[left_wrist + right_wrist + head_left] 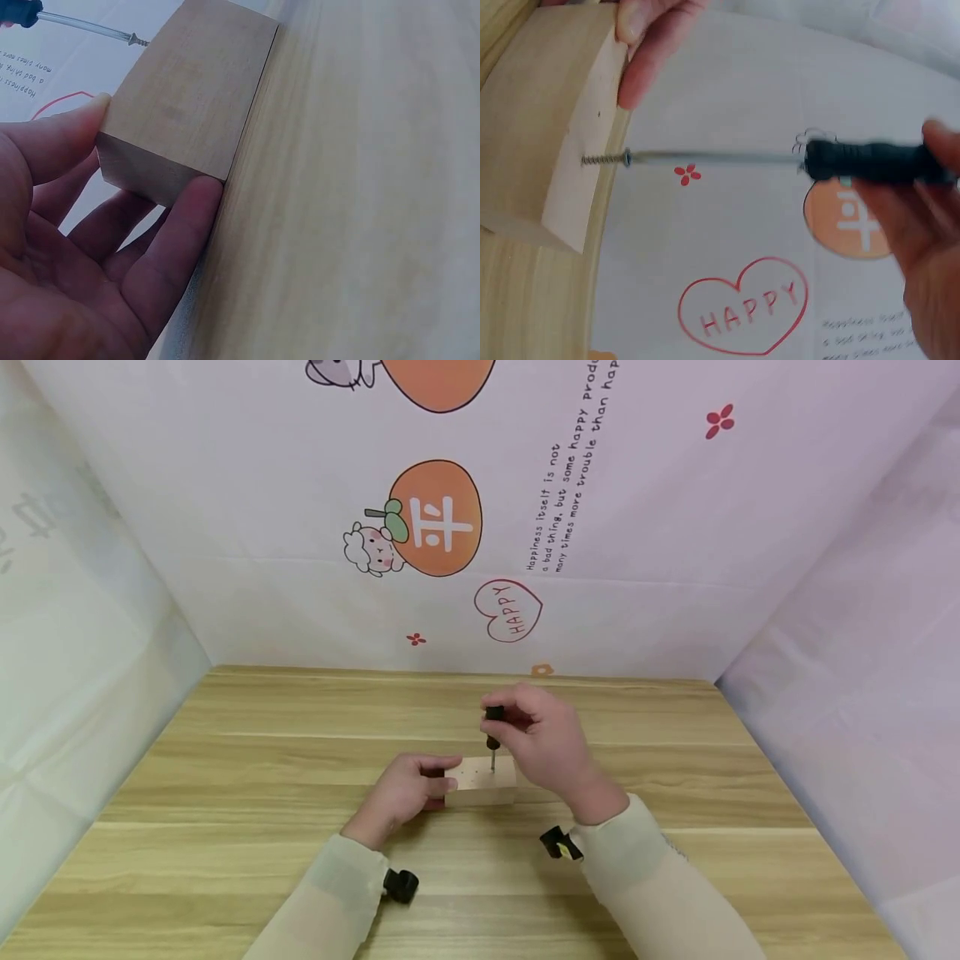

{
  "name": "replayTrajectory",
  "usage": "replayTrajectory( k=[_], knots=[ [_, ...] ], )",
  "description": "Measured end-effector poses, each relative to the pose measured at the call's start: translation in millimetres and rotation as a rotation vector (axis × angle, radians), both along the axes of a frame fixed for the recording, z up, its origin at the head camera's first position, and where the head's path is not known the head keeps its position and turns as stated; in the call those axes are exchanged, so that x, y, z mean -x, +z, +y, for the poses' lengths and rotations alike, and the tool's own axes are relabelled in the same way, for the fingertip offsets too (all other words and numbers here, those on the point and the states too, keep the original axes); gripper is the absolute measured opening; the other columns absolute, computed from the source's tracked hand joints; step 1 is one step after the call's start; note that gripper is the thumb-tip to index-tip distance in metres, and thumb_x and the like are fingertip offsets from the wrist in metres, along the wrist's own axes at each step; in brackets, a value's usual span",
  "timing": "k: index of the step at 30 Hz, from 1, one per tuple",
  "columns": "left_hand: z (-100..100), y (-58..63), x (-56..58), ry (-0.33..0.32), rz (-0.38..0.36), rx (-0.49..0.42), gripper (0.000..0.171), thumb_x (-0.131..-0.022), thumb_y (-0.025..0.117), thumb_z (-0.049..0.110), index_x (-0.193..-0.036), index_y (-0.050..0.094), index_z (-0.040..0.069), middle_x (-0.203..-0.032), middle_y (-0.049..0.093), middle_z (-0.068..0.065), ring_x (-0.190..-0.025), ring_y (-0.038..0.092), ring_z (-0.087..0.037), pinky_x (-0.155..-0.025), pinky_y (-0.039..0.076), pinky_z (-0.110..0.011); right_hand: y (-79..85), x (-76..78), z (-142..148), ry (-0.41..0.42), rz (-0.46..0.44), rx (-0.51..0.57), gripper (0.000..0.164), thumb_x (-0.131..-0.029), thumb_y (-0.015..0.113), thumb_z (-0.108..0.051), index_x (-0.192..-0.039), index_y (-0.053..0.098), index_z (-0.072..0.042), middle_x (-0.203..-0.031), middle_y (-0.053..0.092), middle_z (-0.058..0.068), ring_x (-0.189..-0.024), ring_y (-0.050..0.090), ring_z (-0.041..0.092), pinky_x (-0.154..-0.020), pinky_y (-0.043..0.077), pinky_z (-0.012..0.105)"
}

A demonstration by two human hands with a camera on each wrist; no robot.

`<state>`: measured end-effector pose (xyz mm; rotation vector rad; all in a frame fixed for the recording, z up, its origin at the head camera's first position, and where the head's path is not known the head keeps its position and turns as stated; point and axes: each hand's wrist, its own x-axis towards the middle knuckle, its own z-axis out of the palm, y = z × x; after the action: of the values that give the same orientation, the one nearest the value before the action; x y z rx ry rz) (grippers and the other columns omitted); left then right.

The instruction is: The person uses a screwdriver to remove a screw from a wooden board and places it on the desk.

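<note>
A pale wooden block [480, 795] lies on the wood-grain table, with a few small holes in its top face. My left hand [407, 787] grips the block's left end, thumb on the top edge and fingers along the sides. In my right hand [551, 739] is a screwdriver [870, 161] with a dark handle, pinched between thumb and fingers and held upright over the block. Its metal shaft [712, 157] meets the head of a screw [604, 159], whose tip is in the block's top face. Much of the screw's thread still shows above the wood.
The wood-grain table [247, 827] spreads around the block. Behind it hangs a white printed cloth [637, 568], with more white cloth at both sides. Black wrist cameras [401, 886] sit at both cuffs.
</note>
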<state>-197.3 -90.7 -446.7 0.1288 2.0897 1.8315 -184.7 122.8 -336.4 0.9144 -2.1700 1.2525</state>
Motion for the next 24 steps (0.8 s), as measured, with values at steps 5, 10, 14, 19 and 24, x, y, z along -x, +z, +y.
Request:
replayTrajectory(
  k=[5,10,14,19,24],
  knots=[
    [0,-0.4,0.0,0.004,-0.004,0.003,0.034,-0.092,0.072,0.006,-0.126,0.071,0.007,-0.134,0.060,-0.010,-0.103,0.063,-0.020,-0.077,0.057,-0.038,1.7,4.4,11,0.143,-0.206,0.065,0.022,-0.087,0.074,0.004,-0.109,0.071,-0.002,-0.098,0.072,0.007,-0.084,0.070,0.020,-0.072,0.058,0.033],
    [0,-0.8,-0.1,0.002,0.007,0.010,0.034,-0.092,0.072,0.008,-0.126,0.071,0.008,-0.135,0.059,-0.010,-0.104,0.063,-0.021,-0.077,0.057,-0.038,-3.2,0.0,2,0.006,-0.014,-0.056,0.037,-0.083,0.081,-0.003,-0.118,0.069,-0.001,-0.102,0.068,0.007,-0.088,0.068,0.019,-0.073,0.058,0.028],
    [0,-1.9,0.5,-0.003,0.018,0.010,0.034,-0.093,0.072,0.009,-0.126,0.070,0.007,-0.136,0.059,-0.010,-0.108,0.061,-0.021,-0.078,0.057,-0.038,-7.0,-2.2,-8,-0.132,0.129,-0.052,0.037,-0.079,0.085,-0.006,-0.113,0.071,-0.002,-0.097,0.063,0.007,-0.085,0.065,0.017,-0.069,0.056,0.022],
    [0,-2.6,0.9,-0.005,0.017,0.012,0.034,-0.092,0.072,0.009,-0.127,0.070,0.007,-0.136,0.059,-0.009,-0.109,0.061,-0.021,-0.079,0.057,-0.038,-6.6,1.5,-5,-0.085,0.140,-0.003,0.029,-0.079,0.084,0.001,-0.106,0.075,-0.005,-0.089,0.064,0.002,-0.076,0.062,0.014,-0.066,0.055,0.023],
    [-1,-2.5,1.0,-0.007,0.014,0.014,0.034,-0.092,0.072,0.010,-0.127,0.070,0.007,-0.136,0.058,-0.009,-0.107,0.062,-0.021,-0.078,0.057,-0.038,-4.9,7.5,7,0.208,-0.113,0.080,0.028,-0.083,0.074,0.013,-0.108,0.073,0.001,-0.098,0.070,0.009,-0.086,0.068,0.022,-0.070,0.057,0.030]
  ],
)
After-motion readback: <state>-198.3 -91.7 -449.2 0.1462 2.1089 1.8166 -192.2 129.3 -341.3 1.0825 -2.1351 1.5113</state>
